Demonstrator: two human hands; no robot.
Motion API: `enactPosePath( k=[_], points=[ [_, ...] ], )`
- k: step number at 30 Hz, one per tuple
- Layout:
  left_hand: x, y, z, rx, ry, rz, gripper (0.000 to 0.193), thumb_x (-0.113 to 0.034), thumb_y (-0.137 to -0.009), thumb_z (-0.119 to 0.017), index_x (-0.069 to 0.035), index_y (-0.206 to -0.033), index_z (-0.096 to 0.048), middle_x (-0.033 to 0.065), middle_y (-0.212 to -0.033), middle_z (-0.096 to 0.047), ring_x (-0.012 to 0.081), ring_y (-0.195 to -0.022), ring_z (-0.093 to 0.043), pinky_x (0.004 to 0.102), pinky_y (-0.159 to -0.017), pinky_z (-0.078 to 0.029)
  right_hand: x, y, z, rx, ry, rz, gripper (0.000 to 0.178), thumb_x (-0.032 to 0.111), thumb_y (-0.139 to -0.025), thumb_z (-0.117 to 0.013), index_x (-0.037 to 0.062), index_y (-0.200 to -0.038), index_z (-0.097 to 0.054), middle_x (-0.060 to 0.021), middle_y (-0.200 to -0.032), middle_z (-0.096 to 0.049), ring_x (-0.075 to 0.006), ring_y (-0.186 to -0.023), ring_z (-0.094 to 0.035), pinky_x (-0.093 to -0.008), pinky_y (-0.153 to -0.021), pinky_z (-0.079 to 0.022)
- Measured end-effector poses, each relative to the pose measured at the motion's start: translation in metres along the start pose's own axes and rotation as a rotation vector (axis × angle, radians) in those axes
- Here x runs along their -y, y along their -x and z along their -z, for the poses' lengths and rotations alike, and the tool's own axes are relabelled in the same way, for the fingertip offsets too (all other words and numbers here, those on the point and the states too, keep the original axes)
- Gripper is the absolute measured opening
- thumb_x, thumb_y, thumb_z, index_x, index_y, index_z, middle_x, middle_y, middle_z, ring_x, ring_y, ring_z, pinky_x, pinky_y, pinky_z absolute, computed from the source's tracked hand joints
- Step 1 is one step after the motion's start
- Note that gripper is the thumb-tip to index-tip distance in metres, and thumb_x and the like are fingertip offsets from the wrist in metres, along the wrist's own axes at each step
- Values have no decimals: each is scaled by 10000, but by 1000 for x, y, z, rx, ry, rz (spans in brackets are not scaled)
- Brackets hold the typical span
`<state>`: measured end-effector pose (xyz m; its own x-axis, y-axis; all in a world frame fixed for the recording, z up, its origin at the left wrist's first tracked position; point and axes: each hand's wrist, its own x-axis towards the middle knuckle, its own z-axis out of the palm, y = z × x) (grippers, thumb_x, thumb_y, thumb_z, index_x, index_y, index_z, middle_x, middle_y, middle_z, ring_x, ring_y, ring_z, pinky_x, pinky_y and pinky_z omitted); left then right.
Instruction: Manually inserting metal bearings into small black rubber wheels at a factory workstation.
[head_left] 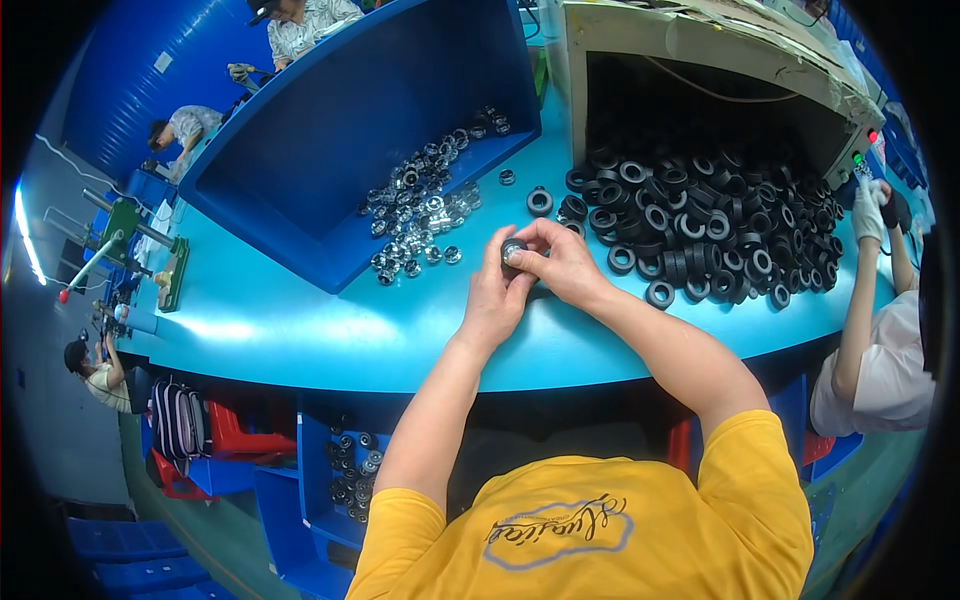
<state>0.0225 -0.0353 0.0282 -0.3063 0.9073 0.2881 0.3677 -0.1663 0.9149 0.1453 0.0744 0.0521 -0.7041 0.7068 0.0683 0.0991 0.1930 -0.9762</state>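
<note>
**Small round part held between both hands above the blue table**

A small round part (pixel 513 250), dark at its rim with a shiny metal face, is held just above the light blue table (pixel 280 330), between the heap of metal pieces and the heap of black rings. Its finer details cannot be made out, since most of it is covered by fingers.

The left hand (pixel 497 295) is curled around the part from below and from the left, its fingers closed on it. The right hand (pixel 565 262) is closed on the same part from above and from the right, with the fingertips pinched at its upper edge. Neither hand is spread open; the two hands are touching each other around the part.

One part is held. A heap of shiny metal rings (pixel 425 210), too many to be counted, is spilled from the open side of a dark blue bin (pixel 330 130). A larger heap of black rubber rings (pixel 710 215), likewise uncounted, is spread before a cardboard box (pixel 640 45). One black ring (pixel 539 202) lies apart between the heaps. A gloved hand (pixel 866 212) of another person is seen at the right edge.
</note>
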Motion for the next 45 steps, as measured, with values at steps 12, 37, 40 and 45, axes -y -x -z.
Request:
enactPosePath(
  k=[12, 37, 40, 45],
  points=[
    [-3, 4, -9, -43, -245, -79, 672, -26, -994, -632, -45, -1562, -273, 236, -1118, -744, 409, -1009, -759, 457, -849, -591, -9, 2, -10, -159, 63, 147, 213, 119, -878, -790, 0, -1038, -717, -95, -1008, -701, -179, -898, -691, -341, -815, -556],
    [-10, -4, 2, -13, 369, 271, 616, -37, -1001, -675, -53, -1560, -417, 41, -825, -621, 72, -563, -556, 213, -431, -409, 1, -5, 6, 74, -316, -131, 254, 151, -897, -835, -19, -1049, -722, -101, -934, -777, -138, -830, -736, -294, -736, -598],
    [-7, -1, -2, -53, 252, 227, 582, -10, -990, -664, -40, -1530, -449, 51, -835, -639, 85, -567, -579, 232, -444, -438, -4, -5, 4, 47, -314, -95, 229, 136, -882, -843, -18, -1013, -734, -88, -908, -784, -121, -807, -732, -284, -735, -591],
    [11, 3, -7, -177, -244, -108, 523, 50, -973, -624, -26, -1475, -497, 86, -909, -697, 106, -670, -655, 272, -538, -529, -12, -7, 2, 56, -366, -84, 239, 125, -882, -846, -21, -1032, -730, -90, -925, -781, -125, -808, -733, -280, -745, -598]
  ],
)
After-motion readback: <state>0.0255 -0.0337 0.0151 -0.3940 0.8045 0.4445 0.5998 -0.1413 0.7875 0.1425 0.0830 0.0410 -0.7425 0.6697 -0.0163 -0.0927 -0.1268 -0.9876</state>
